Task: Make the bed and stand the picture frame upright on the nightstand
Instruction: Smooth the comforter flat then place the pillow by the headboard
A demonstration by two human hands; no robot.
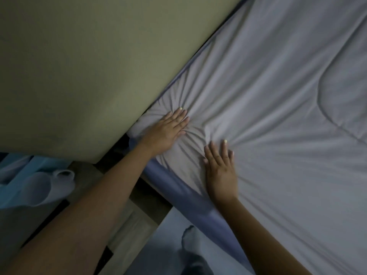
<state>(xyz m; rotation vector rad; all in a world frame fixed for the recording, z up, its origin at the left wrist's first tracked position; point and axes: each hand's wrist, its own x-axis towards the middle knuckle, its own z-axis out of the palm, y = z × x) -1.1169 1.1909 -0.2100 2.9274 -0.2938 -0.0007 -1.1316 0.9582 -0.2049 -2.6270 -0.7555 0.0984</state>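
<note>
A pale grey quilted comforter (278, 116) covers the bed and fills the right and upper right of the view, running up to the olive-green wall (69, 72). Its cloth is smooth and faintly shiny, with a stitched curved seam line showing toward the right side. Near the corner by the wall it is gathered into a fan of creases that radiate outward from the two hands.

The left hand (168, 130) lies flat on the comforter close to the wall, fingers straight and together, its grip released and pressing on the cloth. The right hand (220, 165) lies flat just beside it, nearer the bed's edge, fingers straight and slightly spread, also grasping nothing and pressing down. The two hands are near each other but apart, with a puckered ridge of fabric between them.

Under the comforter's edge a bluish-purple sheet (178, 189) shows along the side of the bed. At the lower left hangs a blue curtain (29, 181). The scene is dim.
</note>
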